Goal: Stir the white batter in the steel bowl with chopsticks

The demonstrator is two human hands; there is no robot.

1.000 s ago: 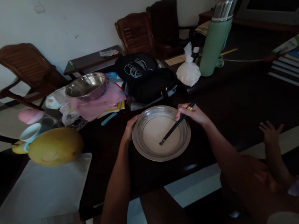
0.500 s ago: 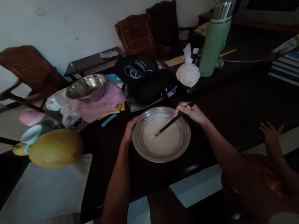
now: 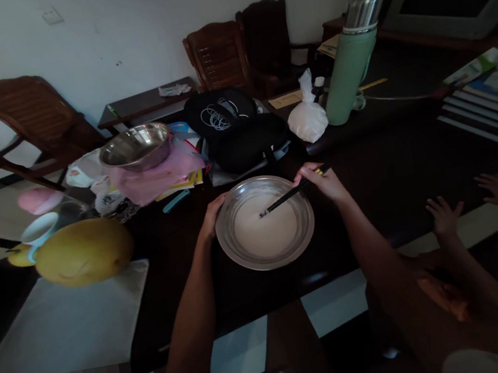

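A wide stainless steel bowl (image 3: pixel 229 248) rests on the dark table in front of me, holding a pale, milky batter-like mixture (image 3: pixel 266 233). My left hand (image 3: pixel 212 215) grips the bowl at its left rim, the fingertips partly hidden behind it. In my right hand (image 3: pixel 322 182), closed over the bowl's right rim, is a pair of black chopsticks (image 3: pixel 285 196) with gold bands. They slant down to the left, and their coated tips touch the mixture near the bowl's middle.
Behind the bowl lie a black case (image 3: pixel 245 139) and a tied bag of white powder (image 3: pixel 308 120). A green thermos (image 3: pixel 350 77) stands right of them. At left are an empty metal basin (image 3: pixel 139 157), a yellow pomelo (image 3: pixel 83 252) and a cup (image 3: pixel 40 230). Another person's hands (image 3: pixel 445 216) reach the table edge at right.
The chopstick tips have shifted slightly up and right within the bowl. A second hand of the other person has come into view at right. My view has shifted a little.
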